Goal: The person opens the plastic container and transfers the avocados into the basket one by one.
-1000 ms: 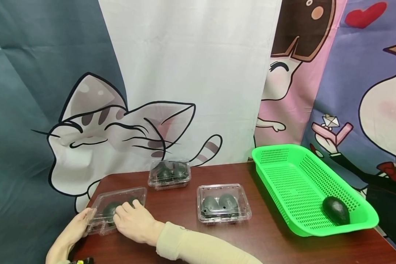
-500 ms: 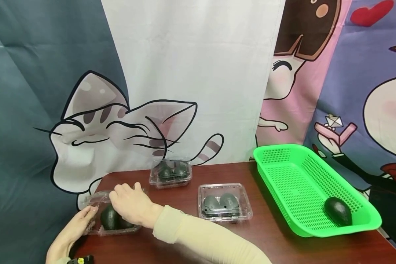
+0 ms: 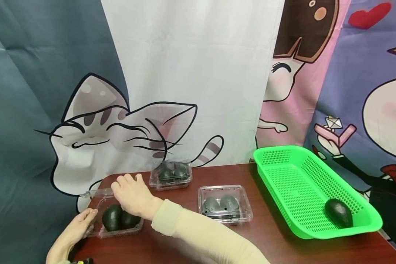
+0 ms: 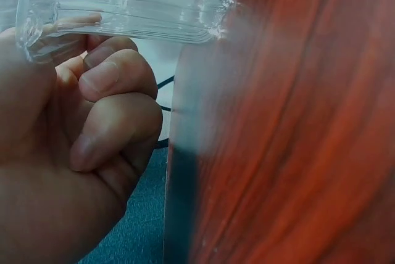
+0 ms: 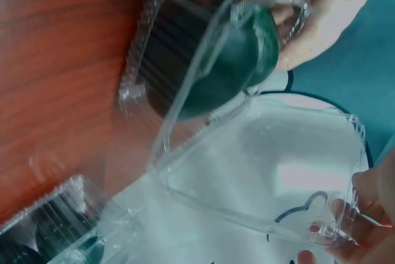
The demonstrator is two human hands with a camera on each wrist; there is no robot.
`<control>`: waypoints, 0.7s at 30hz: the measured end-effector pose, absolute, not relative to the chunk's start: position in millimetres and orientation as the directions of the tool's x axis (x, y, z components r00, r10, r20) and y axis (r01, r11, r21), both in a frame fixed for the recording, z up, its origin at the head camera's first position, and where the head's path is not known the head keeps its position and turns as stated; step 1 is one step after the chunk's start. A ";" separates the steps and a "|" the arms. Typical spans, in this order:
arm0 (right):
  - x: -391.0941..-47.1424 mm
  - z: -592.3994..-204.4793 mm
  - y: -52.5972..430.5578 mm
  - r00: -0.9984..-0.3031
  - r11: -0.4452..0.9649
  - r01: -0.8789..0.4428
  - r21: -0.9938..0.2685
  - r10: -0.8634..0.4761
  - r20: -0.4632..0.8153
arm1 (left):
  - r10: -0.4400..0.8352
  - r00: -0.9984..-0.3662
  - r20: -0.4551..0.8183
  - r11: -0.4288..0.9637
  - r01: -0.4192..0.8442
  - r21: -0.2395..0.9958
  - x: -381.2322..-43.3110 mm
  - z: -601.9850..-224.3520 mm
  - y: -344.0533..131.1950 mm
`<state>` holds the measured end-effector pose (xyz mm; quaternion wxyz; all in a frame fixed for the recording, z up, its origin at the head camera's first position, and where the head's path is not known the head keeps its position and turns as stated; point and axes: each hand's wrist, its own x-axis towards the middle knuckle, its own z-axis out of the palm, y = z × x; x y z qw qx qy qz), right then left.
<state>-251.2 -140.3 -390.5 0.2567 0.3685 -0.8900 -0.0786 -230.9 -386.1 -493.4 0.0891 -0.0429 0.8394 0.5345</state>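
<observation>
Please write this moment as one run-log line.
left hand: holds clear base | right hand: holds raised lid | two avocados: in base | green basket: one avocado inside

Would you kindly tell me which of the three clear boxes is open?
The leftmost box, at the left hand: the right hand holds its lid up, while the back box and rightmost box are closed.
</observation>
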 end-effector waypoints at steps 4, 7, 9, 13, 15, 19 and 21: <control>-261.3 -382.5 -143.2 -0.616 0.732 -0.612 0.299 -0.678 0.400 | 0.029 -0.980 -0.198 0.415 -0.168 0.894 -230.2 -491.2 -389.1; -271.8 -377.9 -144.7 -0.634 0.745 -0.623 0.238 -0.659 0.406 | 0.047 -0.980 -0.193 0.402 -0.158 0.902 -231.1 -488.6 -391.3; -279.6 -375.8 -145.5 -0.642 0.753 -0.631 0.188 -0.642 0.419 | 0.051 -0.981 -0.188 0.391 -0.153 0.907 -231.7 -487.2 -392.0; -296.0 -373.3 -147.6 -0.641 0.768 -0.627 0.127 -0.602 0.476 | 0.051 -0.979 -0.196 0.390 -0.162 0.906 -230.3 -486.8 -391.2; -305.0 -373.3 -149.3 -0.635 0.778 -0.619 0.113 -0.580 0.510 | 0.041 -0.978 -0.206 0.396 -0.174 0.902 -228.8 -487.6 -390.3; -324.4 -377.2 -151.7 -0.645 0.797 -0.600 0.073 -0.536 0.544 | 0.026 -0.978 -0.207 0.389 -0.181 0.903 -226.1 -490.6 -388.0; -334.1 -379.7 -151.7 -0.666 0.801 -0.598 0.031 -0.518 0.537 | 0.017 -0.981 -0.194 0.380 -0.173 0.909 -225.8 -492.1 -386.9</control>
